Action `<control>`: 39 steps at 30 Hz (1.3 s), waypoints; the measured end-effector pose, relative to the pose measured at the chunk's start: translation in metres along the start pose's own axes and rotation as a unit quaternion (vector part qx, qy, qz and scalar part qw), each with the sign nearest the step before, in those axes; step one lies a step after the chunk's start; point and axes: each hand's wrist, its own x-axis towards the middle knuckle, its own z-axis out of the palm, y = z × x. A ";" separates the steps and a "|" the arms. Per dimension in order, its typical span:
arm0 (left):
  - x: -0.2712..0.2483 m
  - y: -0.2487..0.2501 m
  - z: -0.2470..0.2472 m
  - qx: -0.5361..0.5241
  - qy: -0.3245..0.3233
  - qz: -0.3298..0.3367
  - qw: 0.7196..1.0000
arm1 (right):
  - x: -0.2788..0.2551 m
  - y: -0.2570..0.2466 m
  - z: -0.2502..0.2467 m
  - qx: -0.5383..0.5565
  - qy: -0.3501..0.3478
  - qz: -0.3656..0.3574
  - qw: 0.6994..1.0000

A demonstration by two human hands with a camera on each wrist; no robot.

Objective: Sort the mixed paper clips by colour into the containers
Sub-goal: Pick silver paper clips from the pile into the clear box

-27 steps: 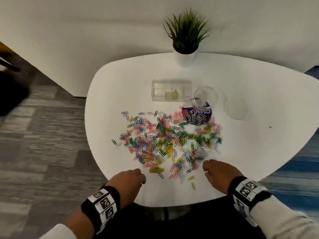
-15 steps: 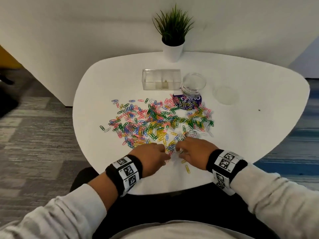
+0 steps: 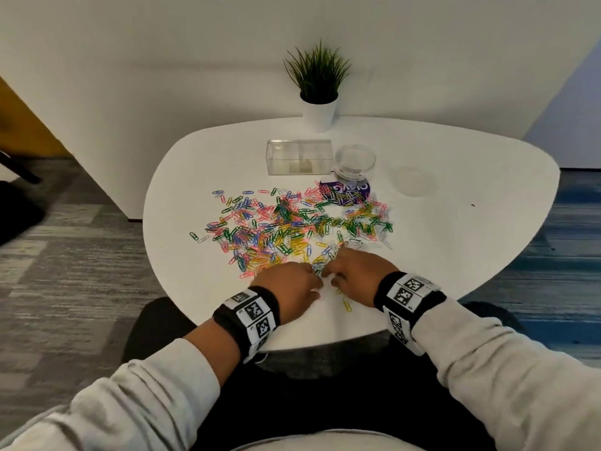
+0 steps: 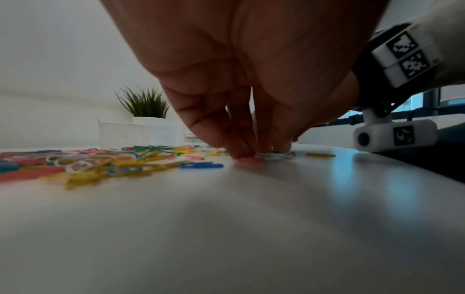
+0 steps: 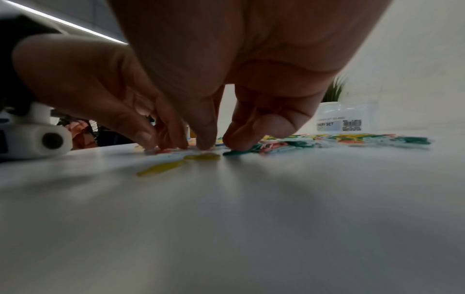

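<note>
Paper clips (image 3: 292,229) are lying unsorted while the left hand (image 3: 286,288) and right hand (image 3: 357,275), having come together at 6 o'clock, are pressing loosely curled fingertips on them, so picking is only starting.

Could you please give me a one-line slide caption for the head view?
Both hands work the near edge of mixed paper clips on a white table.

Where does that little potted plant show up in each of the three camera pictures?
Head view: the potted plant stands at the table's far edge, top centre, against the wall.
Left wrist view: it is left of centre, behind the clear rectangular box.
Right wrist view: only a few leaves show at the right, behind the round clear container.
Shared landmark: the scattered paper clips.
</note>
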 end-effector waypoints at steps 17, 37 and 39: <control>0.012 -0.033 -0.019 0.035 0.018 0.024 0.999 | 0.016 -0.005 -0.020 -0.077 -0.041 -0.013 0.996; -0.001 -0.074 -0.046 -0.462 0.125 -0.207 0.853 | 0.013 -0.014 -0.028 0.161 0.067 0.005 0.985; -0.005 -0.078 -0.052 -0.565 0.098 -0.251 0.780 | 0.014 -0.013 -0.028 0.147 0.005 0.013 0.989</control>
